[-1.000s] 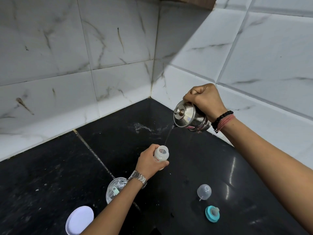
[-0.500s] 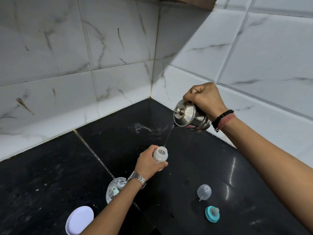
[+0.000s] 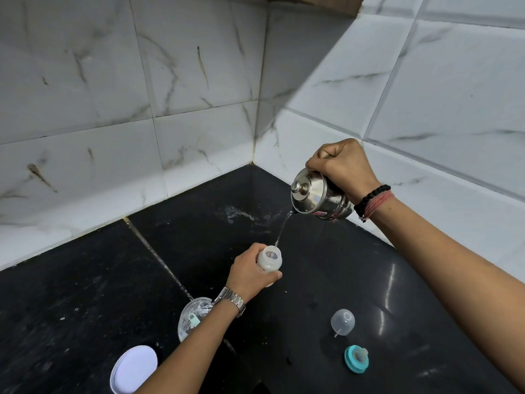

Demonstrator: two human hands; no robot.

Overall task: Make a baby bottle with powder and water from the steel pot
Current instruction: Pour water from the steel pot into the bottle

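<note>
Water (image 3: 282, 228) is running in a thin stream from the steel pot (image 3: 319, 199) down into the baby bottle (image 3: 270, 261), which is standing upright on the black counter (image 3: 85, 280) with its mouth open. Left hand (image 3: 248, 275) is gripping the bottle's body; right hand (image 3: 342, 166) is clenching the tilted pot above and to the right. Everything is hinging on that mouth sitting below the spout. Teal collar (image 3: 356, 359) and clear cap (image 3: 343, 322) are waiting nearby.
</note>
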